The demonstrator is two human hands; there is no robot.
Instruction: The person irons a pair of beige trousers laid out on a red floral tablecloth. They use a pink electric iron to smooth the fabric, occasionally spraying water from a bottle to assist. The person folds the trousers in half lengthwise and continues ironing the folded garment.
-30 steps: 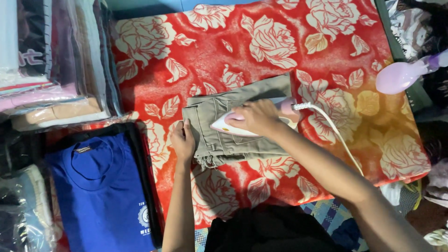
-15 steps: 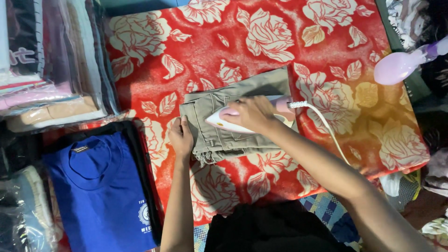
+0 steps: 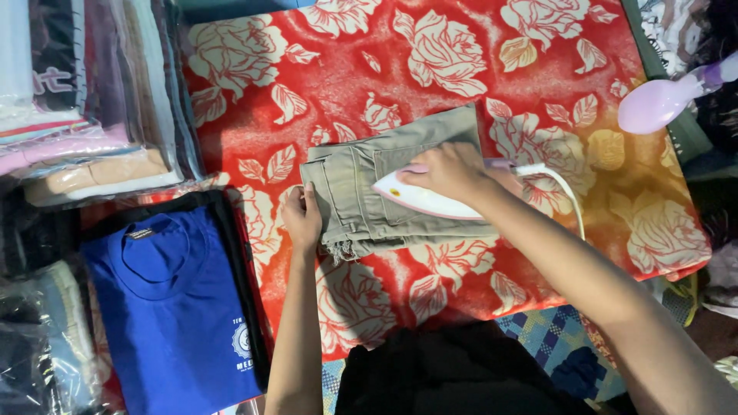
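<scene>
Folded khaki shorts (image 3: pixel 407 154) lie in the middle of a red blanket with cream roses (image 3: pixel 430 69). My right hand (image 3: pixel 446 170) grips the handle of a white and pink clothes iron (image 3: pixel 419 198), which rests flat on the shorts with its tip pointing left. Its white cord (image 3: pixel 565 196) loops off to the right. My left hand (image 3: pixel 302 217) presses down on the shorts' left edge, fingers curled over the fabric.
A folded blue T-shirt (image 3: pixel 173 307) lies on dark cloth at the lower left. Stacks of bagged folded clothes (image 3: pixel 84 100) fill the upper left. A lilac spray bottle (image 3: pixel 665 100) sits at the upper right. Checked blue mat (image 3: pixel 553 346) shows below the blanket.
The iron and my right hand have slid a little down and left across the shorts. My left hand keeps holding the same edge.
</scene>
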